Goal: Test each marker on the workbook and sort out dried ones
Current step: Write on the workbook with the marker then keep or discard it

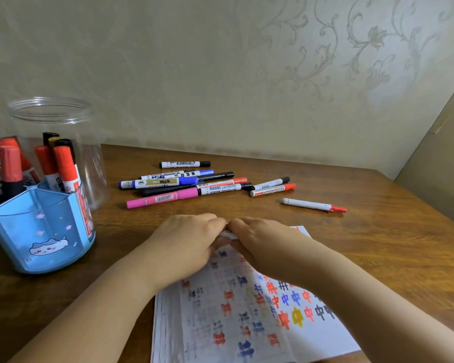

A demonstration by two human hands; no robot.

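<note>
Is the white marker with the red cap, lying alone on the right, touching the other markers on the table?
Apart. In the head view, the lone white marker lies by itself, with bare wooden table plainly visible between it and the pile of markers behind it.

An open paper workbook (247,310), covered with red, blue, yellow and black marker characters, lies at lower centre. A loose cluster of capped markers (194,183) lies at mid-frame; a white red-capped marker (313,205) lies apart to its right.
</note>
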